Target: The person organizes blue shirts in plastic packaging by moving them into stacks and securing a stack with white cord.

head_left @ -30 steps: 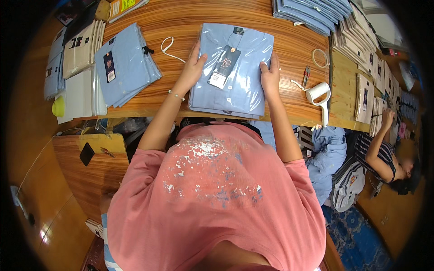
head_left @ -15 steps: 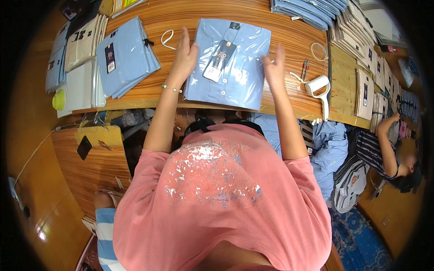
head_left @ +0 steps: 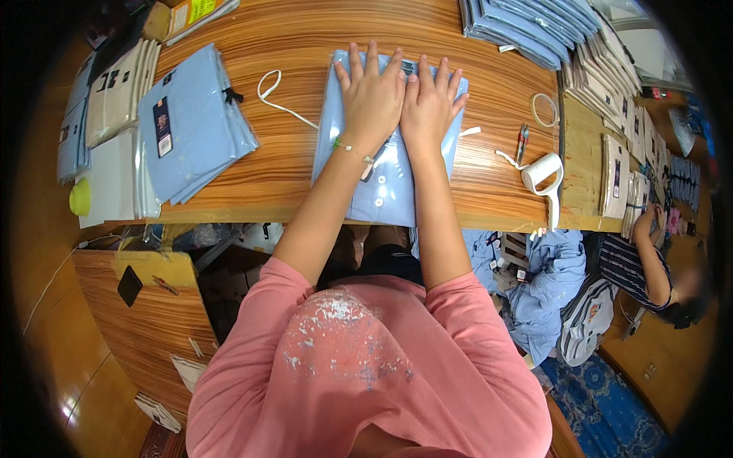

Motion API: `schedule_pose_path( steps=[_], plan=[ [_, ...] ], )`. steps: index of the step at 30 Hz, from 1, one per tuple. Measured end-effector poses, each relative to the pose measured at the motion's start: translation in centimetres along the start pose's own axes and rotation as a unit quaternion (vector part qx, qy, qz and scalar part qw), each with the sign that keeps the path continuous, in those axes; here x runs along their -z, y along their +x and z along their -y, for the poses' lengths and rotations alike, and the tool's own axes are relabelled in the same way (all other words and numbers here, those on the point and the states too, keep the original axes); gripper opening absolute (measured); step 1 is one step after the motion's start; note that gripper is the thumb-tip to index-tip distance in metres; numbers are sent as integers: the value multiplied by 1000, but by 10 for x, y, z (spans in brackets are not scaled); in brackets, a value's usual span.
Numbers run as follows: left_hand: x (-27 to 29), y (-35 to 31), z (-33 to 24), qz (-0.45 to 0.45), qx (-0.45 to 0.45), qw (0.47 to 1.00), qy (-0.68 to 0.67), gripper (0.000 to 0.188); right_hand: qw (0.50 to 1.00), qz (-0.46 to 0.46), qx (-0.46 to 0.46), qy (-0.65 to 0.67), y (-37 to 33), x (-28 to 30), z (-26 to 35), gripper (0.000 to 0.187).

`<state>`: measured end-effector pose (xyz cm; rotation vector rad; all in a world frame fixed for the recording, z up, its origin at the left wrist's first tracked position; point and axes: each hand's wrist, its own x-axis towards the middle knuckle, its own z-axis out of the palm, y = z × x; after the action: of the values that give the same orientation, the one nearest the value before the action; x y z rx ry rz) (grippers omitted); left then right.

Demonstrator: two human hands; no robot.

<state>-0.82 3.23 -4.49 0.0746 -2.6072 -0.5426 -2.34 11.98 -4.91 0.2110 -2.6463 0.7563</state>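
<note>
Left hand [head_left: 372, 103], right hand [head_left: 429, 111]: flat (palms down).

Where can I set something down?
Bare: beyond left hand and right hand; right of the shirt package beneath them, past a white tab, toward the white roller; left of the package, bar a white cord, toward the blue stack. Crowded with garments: far left and upper right.

Just to the left of the white lint roller [head_left: 542, 172], a red-handled tool [head_left: 522, 145] is lying; a clear ring [head_left: 534, 114] is resting beyond the roller, a black phone [head_left: 130, 286] is lying far to its left, and a co-worker [head_left: 628, 261] is showing to its right.
</note>
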Motion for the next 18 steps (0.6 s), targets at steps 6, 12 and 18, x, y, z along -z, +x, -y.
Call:
schedule_pose_path(
  steps=[6,12,18],
  plan=[
    [-5,-4,7,6,3,1000,-14,39,1000,-12,3,-9,-6,-3,3,35],
    [-6,-4,3,6,3,1000,-8,37,1000,-5,2,-11,-6,-5,1,35],
    [-7,-4,4,19,8,1000,-11,38,1000,1,4,-5,-7,-5,-2,36]
  ],
)
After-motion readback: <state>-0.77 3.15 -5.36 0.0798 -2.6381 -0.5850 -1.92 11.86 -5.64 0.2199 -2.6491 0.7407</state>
